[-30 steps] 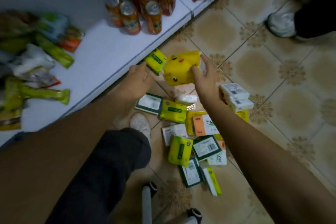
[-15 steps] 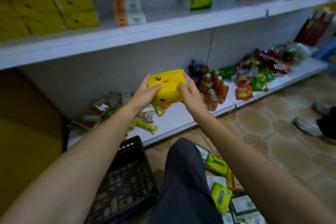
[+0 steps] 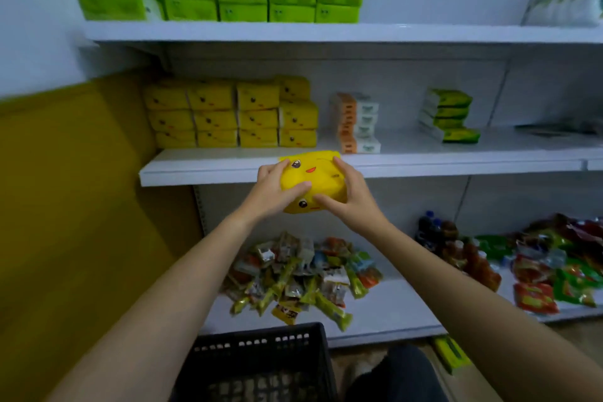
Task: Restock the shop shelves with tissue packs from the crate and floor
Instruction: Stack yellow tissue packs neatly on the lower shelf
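Bottom centre: black crate (image 3: 257, 356), cut off by frame edge; contents blurred, not resolvable. Left end of middle shelf (image 3: 456, 161): stacked yellow packs (image 3: 228, 114).

Arm extended, left hand (image 3: 272, 191) grips left side of yellow tissue pack (image 3: 313, 181), fingers wrapped, thumb across front. Pack held in air at shelf's front edge. Cartoon face (eyes, red mouth) visible; no text legible.

Arm extended, right hand (image 3: 350, 196) grips right side, thumb on front.

Further right on shelf: orange-white packs (image 3: 355, 124), labels unreadable.
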